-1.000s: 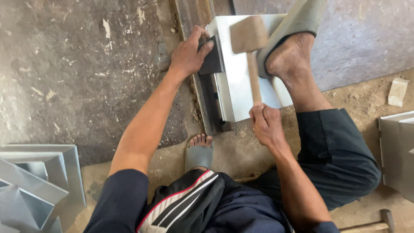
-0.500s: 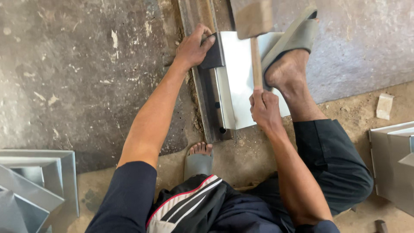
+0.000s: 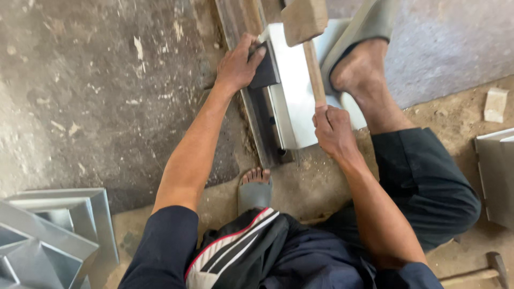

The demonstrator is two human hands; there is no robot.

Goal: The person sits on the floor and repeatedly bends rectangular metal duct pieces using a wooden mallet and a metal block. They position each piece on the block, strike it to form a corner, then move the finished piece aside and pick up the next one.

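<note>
On the floor between your legs, a bent metal sheet (image 3: 294, 91) lies across a dark steel rail (image 3: 257, 115). Your left hand (image 3: 238, 64) presses a black block (image 3: 265, 69) against the sheet's folded edge, fingers wrapped over the block's top. Your right hand (image 3: 332, 128) is closed tight around the handle of a wooden mallet (image 3: 304, 21), whose head is raised above the sheet. Your sandalled right foot (image 3: 361, 64) rests on the sheet's far side. Folded metal pieces (image 3: 48, 235) are stacked at lower left; a small wood scrap (image 3: 495, 104) lies at right.
</note>
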